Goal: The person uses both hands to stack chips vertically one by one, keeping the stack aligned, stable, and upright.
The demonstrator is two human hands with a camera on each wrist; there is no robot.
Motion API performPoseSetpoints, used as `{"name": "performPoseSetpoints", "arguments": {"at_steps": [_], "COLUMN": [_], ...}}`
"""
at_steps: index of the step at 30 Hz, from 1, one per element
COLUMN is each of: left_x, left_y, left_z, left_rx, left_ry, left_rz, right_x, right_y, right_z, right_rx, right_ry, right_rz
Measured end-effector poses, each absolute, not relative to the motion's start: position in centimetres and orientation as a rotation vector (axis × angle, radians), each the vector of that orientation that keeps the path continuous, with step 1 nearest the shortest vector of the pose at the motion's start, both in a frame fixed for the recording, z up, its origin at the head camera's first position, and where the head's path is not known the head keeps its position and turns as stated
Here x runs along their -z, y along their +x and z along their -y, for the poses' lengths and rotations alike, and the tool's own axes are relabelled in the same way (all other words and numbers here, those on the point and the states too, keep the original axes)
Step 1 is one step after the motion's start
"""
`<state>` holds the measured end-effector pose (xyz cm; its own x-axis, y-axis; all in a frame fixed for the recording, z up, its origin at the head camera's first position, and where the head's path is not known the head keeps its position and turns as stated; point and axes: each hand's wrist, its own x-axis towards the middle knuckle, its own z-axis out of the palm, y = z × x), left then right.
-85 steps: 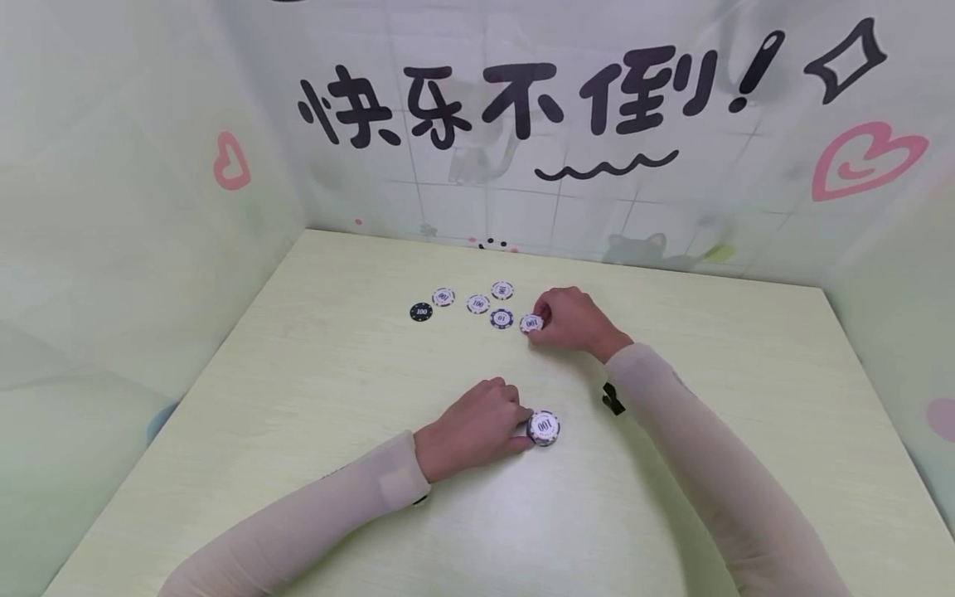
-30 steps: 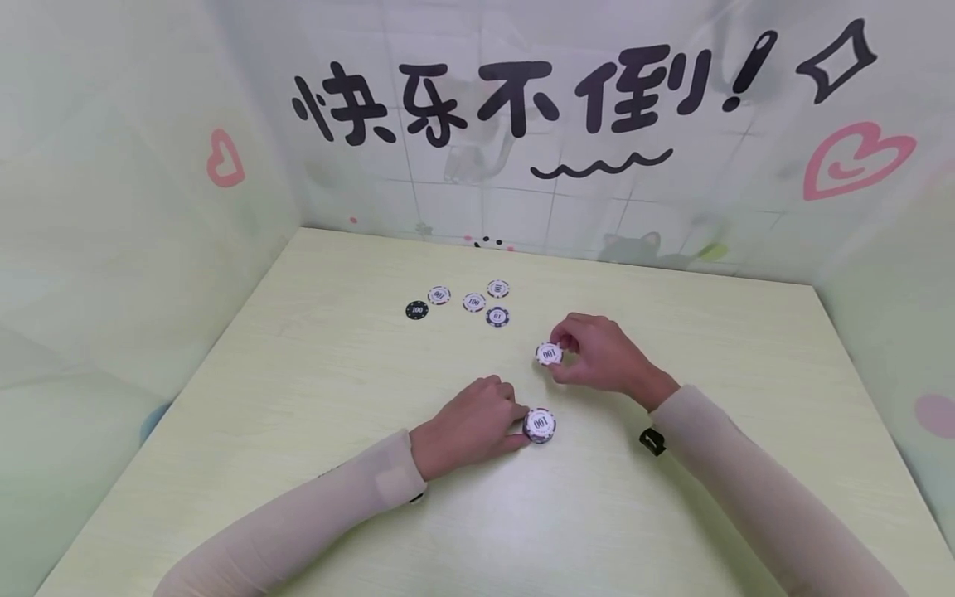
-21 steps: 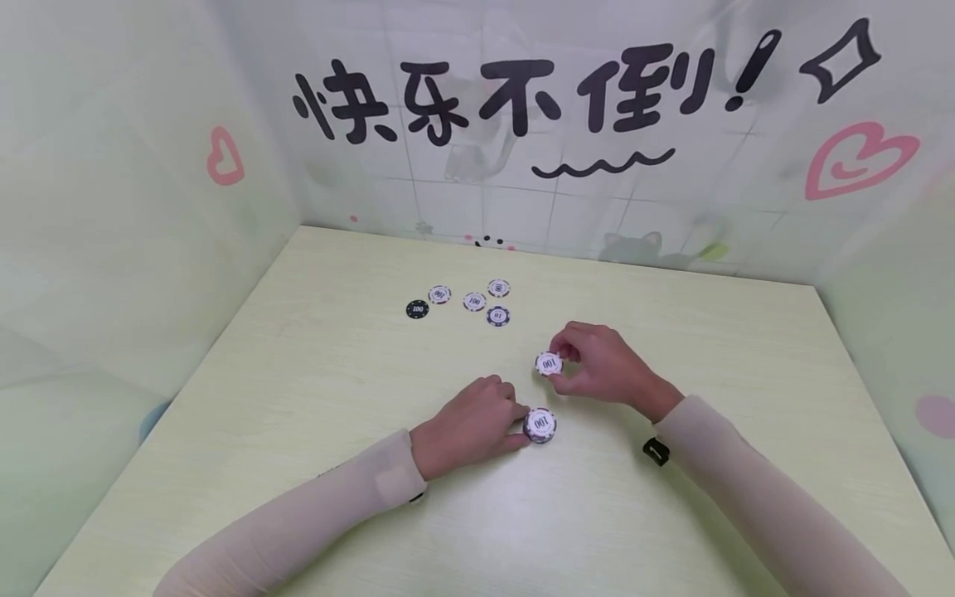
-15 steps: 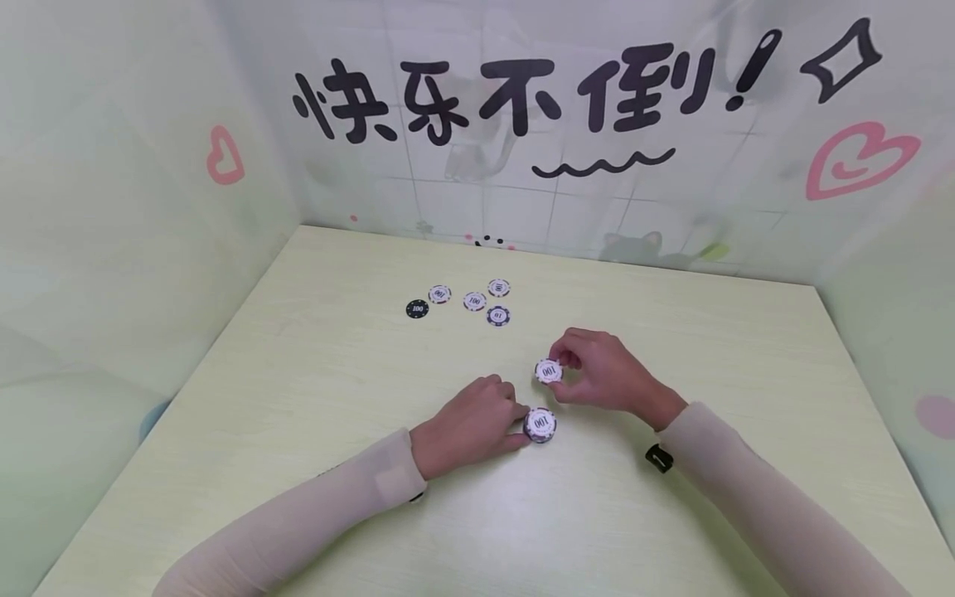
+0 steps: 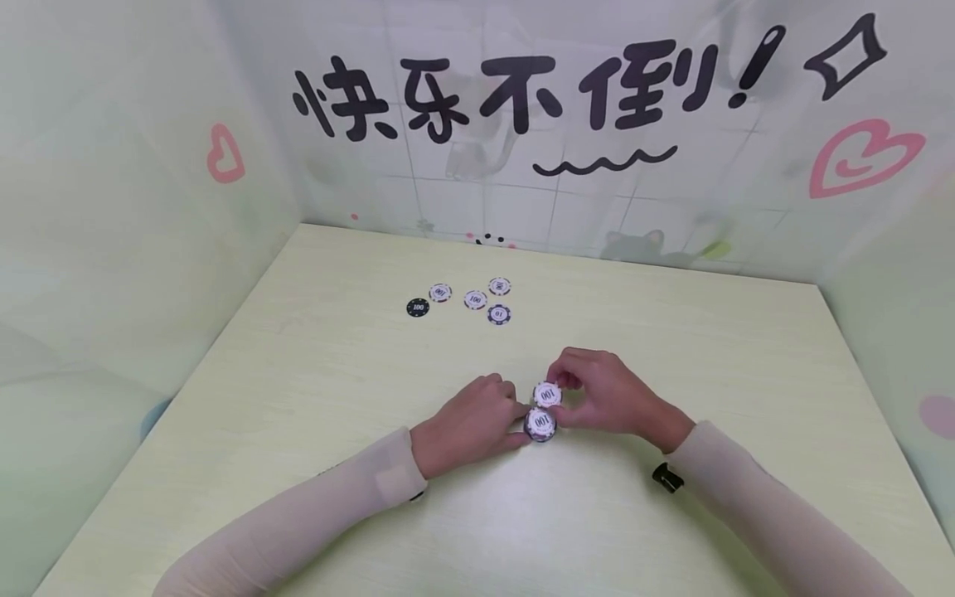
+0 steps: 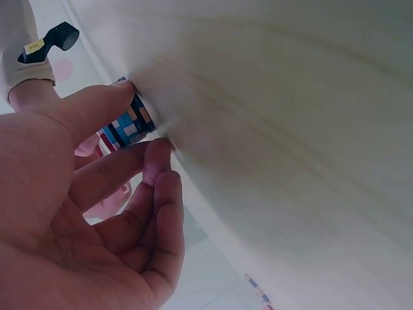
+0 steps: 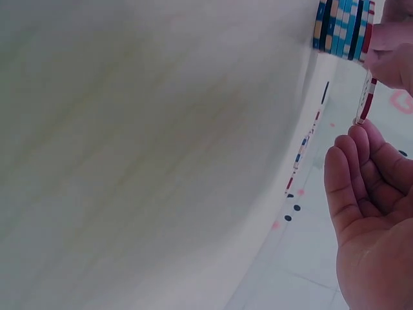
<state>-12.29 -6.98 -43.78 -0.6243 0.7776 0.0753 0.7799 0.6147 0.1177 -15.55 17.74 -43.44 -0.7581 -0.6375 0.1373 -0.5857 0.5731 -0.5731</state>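
A stack of poker chips (image 5: 540,424), the top one white and marked 100, stands on the table. My left hand (image 5: 473,423) holds it from the left, thumb on one side and index finger on the other. In the left wrist view the stack's blue, black and white edges (image 6: 131,126) show between them. My right hand (image 5: 604,390) pinches a single white poker chip (image 5: 548,395), also marked 100, just behind the stack and overlapping its far edge in the head view. Edge-on in the right wrist view, this chip (image 7: 366,102) has red and white bands beside the stack (image 7: 342,29).
Further back on the pale table (image 5: 336,348) lie several loose chips: a black one (image 5: 418,308), white ones (image 5: 475,300) and a blue-edged one marked 10 (image 5: 499,314). Printed sheets (image 5: 448,191) wall the table at the back and both sides.
My right hand has picked up the white chip from beside the loose ones and brought it toward me, up to the stack. The left hand has stayed at the stack.
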Motion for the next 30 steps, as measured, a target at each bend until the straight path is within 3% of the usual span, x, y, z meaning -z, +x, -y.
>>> {"name": "performPoseSetpoints", "arguments": {"at_steps": [30], "left_x": [43.8], "left_y": [-12.2], "left_z": [6.9], "left_rx": [0.238], "left_ry": [-1.340], "left_rz": [2.827], "right_x": [44.3], "right_y": [-13.8], "right_z": [-17.8], "right_rx": [1.011], "right_ry": [-1.326], "right_rz": [-2.608]}}
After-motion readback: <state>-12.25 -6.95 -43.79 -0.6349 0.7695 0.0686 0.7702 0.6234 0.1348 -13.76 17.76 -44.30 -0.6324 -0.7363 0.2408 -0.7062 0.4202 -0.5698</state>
